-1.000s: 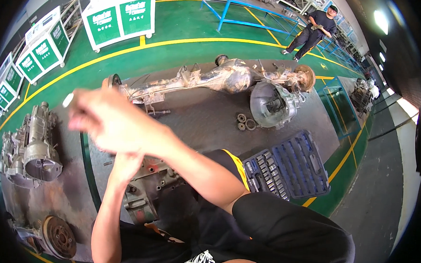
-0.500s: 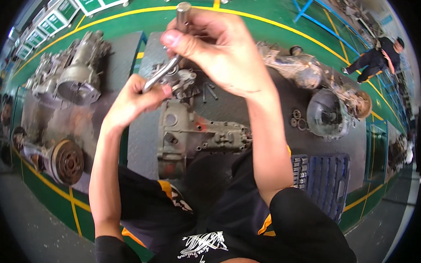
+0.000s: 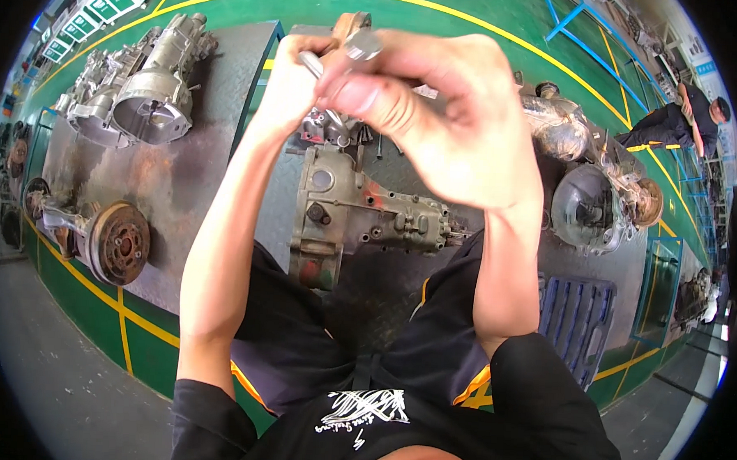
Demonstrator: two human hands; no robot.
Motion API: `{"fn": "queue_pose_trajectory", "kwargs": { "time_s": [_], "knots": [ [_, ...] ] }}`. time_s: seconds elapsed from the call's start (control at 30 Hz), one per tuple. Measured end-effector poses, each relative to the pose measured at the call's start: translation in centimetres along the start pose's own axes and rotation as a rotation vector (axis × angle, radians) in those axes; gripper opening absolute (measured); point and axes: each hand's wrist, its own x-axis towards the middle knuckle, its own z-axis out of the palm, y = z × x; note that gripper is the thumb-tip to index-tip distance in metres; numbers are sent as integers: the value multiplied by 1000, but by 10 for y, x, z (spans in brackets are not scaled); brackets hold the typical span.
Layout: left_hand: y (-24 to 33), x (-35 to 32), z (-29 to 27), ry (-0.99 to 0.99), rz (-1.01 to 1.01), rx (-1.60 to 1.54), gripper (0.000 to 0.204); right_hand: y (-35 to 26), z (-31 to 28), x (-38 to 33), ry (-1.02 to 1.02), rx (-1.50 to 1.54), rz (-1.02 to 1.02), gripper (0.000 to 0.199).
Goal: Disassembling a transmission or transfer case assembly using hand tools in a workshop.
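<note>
Both my hands are raised close together above the bench. My right hand (image 3: pixel 455 123) pinches a short chrome socket (image 3: pixel 363 45) between thumb and fingers, its round end facing up. Just left of it, my left hand (image 3: pixel 289 83) is closed on a socket wrench, of which only a bit of chrome rod (image 3: pixel 311 64) shows; the rest is hidden by the hands. Whether socket and rod are joined cannot be seen. Beneath my hands lies a grey gearbox housing (image 3: pixel 369 214), with smaller metal parts (image 3: pixel 328 128) beyond it, partly covered by my hands.
More gearbox castings (image 3: pixel 152 89) and a rusty brake drum (image 3: pixel 121 244) lie on the left bench. To the right are an open bell housing (image 3: pixel 583 206) and a blue tool case (image 3: pixel 576 325). Another person (image 3: pixel 690 121) is at the far right, near blue rails (image 3: pixel 587 22).
My left hand has moved up and to the right, beside my right hand. The right hand has shifted right and turned, bringing the socket lower. The view has shifted slightly.
</note>
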Motion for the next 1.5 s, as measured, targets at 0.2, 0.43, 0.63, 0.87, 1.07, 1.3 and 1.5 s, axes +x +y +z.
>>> {"fn": "queue_pose_trajectory", "kwargs": {
  "time_s": [0.2, 0.43, 0.63, 0.87, 1.07, 1.3, 1.5],
  "knots": [
    [32, -19, 56, -150, -201, -501, 25, 1, 30, 5, 49, -79, -119, 15],
    [37, -37, 77, -294, -43, -355, 32, -3, 55, 17, 155, -11, -73, 18],
    [46, -54, 98, -422, -147, -432, 33, 32, 27, 14, 288, 77, 329, 30],
    [73, -52, 76, -571, -585, -51, 47, 50, 8, 11, 307, 395, 269, 24],
    [88, -58, 50, -530, -492, -76, 49, 57, 15, 9, 285, 507, 181, 27],
    [72, -51, 12, -202, -316, 63, 43, 49, 11, 11, 375, 663, 253, 72],
    [61, -30, 13, -18, -295, 5, 14, 34, 13, 13, 345, 909, 368, 55]
  ]
}}
